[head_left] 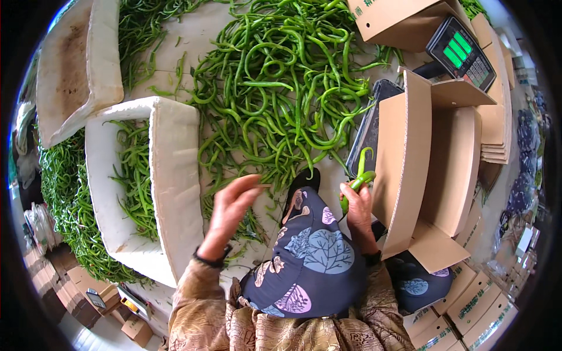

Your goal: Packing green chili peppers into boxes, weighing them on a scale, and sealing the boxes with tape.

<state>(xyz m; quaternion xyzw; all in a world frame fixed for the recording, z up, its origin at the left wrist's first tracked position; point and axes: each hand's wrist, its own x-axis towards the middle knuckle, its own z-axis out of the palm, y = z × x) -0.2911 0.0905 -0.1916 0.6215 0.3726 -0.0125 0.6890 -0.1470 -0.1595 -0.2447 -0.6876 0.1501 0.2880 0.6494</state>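
Observation:
My right hand [358,205] is closed around a few long green chili peppers [366,175]; one curls up above the fingers. It is just left of an open cardboard box [404,169]. My left hand [234,205] is held over the floor with its fingers stretched toward the right, and no pepper shows in it. Beyond both hands spreads a big loose pile of green chili peppers [275,99]. Left of my left hand stands a white foam box [175,187], with more chili peppers [137,181] lying inside.
A scale display [461,54] with lit green digits rises behind the cardboard box, which stands over the dark scale platform [369,126]. A stained foam box [73,70] is at the far left. Flattened cartons [480,310] are stacked at lower right. More peppers [70,199] lie along the left.

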